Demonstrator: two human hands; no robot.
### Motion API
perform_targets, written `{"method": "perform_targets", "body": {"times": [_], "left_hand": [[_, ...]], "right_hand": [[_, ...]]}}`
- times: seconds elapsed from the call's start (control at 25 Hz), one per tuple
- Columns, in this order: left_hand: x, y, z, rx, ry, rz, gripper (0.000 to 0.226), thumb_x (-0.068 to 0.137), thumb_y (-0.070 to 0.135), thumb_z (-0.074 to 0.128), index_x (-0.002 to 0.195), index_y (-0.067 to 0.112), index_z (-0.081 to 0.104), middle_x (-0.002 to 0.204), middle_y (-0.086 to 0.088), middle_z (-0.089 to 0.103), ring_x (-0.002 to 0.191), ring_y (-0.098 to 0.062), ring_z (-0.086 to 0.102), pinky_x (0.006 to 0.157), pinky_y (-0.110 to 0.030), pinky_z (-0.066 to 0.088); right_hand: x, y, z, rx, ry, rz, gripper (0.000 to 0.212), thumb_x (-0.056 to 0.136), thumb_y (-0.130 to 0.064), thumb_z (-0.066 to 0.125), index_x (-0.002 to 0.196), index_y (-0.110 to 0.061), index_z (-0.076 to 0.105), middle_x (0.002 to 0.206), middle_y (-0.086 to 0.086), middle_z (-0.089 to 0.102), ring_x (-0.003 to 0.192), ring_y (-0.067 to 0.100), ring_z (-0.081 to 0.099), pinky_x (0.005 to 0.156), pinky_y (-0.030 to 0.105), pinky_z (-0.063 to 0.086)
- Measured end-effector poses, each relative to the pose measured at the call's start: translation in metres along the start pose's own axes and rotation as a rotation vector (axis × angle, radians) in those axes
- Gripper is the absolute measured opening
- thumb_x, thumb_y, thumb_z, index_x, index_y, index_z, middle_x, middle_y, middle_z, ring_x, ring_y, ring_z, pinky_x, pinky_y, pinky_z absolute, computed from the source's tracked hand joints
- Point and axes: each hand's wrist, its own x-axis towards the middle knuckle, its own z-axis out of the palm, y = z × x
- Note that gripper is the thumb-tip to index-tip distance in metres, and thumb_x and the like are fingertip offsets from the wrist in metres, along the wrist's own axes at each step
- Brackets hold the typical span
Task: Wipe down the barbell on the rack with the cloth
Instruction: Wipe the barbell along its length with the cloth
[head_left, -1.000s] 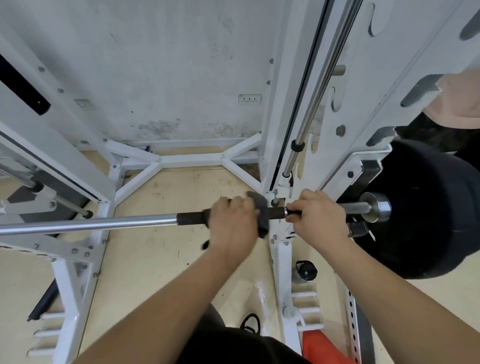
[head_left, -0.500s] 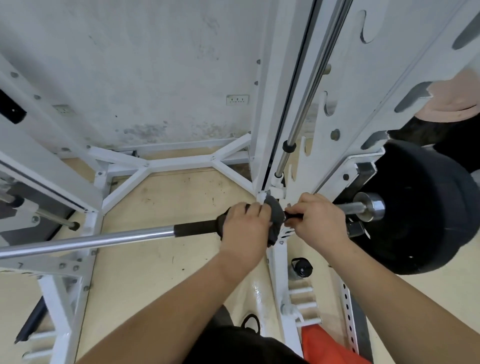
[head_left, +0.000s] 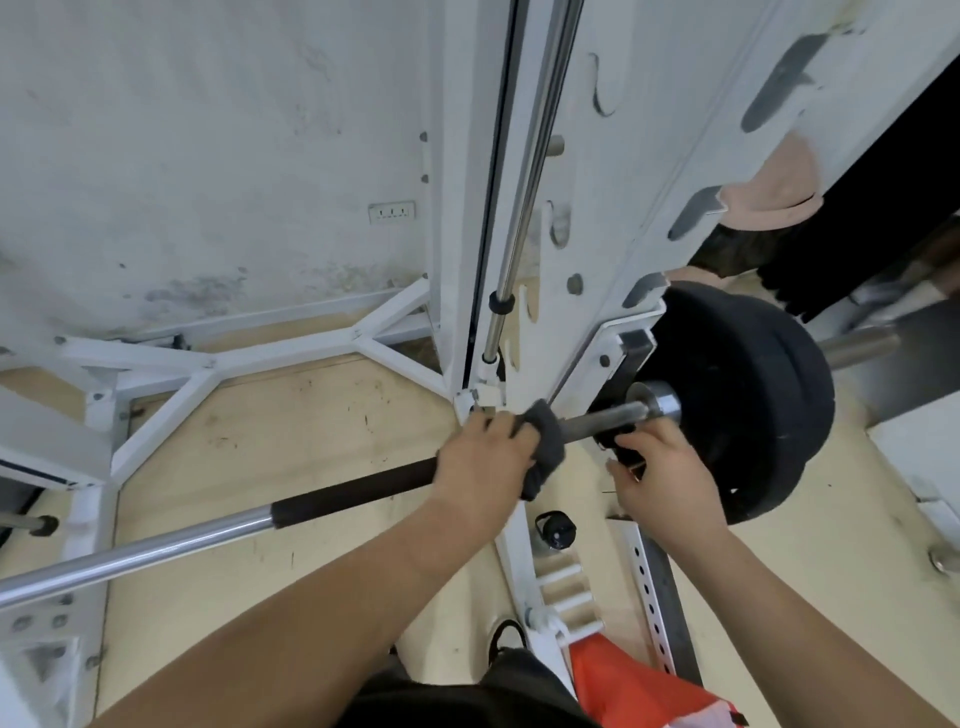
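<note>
2 bare hands meet at the barbell (head_left: 156, 545), which lies across the white rack (head_left: 649, 182): the left hand (head_left: 483, 457) is curled tight round the dark cloth (head_left: 548, 441), wrapping it about the bar where the black grip (head_left: 353, 488) ends. Just right of that hand the bare shaft runs to the black weight plate (head_left: 753, 415). The right hand (head_left: 662, 467) sits just below the shaft, fingers bent onto a black fitting (head_left: 626, 449), though I cannot tell whether they grip it.
</note>
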Motion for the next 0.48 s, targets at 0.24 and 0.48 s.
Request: {"method": "perform_targets", "body": {"times": [0.24,0.48], "left_hand": [[0.021,0.032,0.015,-0.038,0.061,0.036,0.044,0.089,0.022,0.072,0.131,0.024,0.059,0.121,-0.007,0.062,0.102,-0.035,0.058,0.075,-0.045,0.055],[0.004,0.021,0.001,0.005,0.067,-0.151,0.022,0.097,0.025,0.060,0.119,0.023,0.064,0.112,-0.003,0.063,0.101,-0.033,0.055,0.077,-0.045,0.053]], "right_hand": [[0.023,0.012,-0.004,0.039,-0.055,-0.124,0.014,0.076,-0.025,0.081,0.089,-0.020,0.084,0.100,-0.005,0.067,0.090,0.023,0.070,0.067,0.033,0.056],[0.025,0.012,-0.013,0.073,-0.112,-0.132,0.019,0.083,-0.028,0.075,0.098,-0.020,0.083,0.107,-0.007,0.063,0.098,0.019,0.066,0.070,0.027,0.048]]}}
